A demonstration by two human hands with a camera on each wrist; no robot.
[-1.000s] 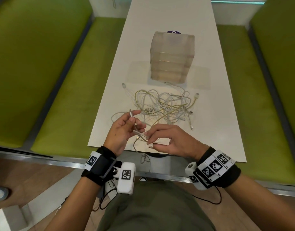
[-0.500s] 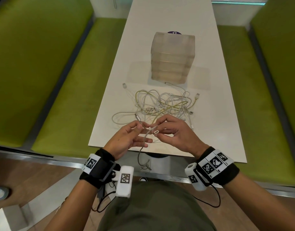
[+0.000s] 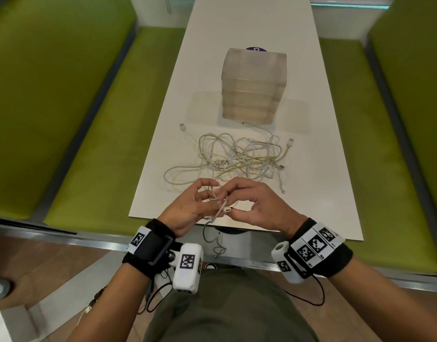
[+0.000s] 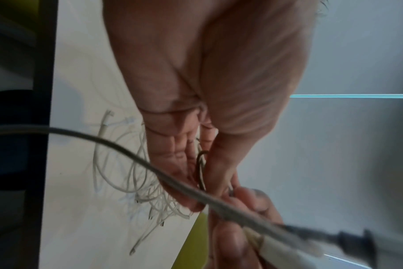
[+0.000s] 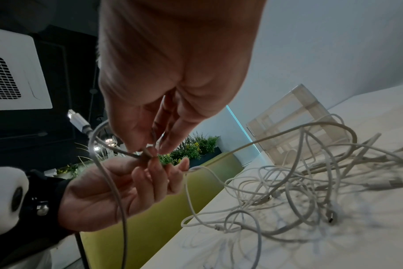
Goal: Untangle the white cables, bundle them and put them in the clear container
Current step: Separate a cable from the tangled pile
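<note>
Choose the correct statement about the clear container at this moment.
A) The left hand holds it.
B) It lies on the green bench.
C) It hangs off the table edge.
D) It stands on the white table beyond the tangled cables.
D: the clear container stands on the white table, beyond the tangled cables, and neither hand touches it.

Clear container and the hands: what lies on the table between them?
In the head view, the tangled white cables lie between the clear container and both hands.
</note>
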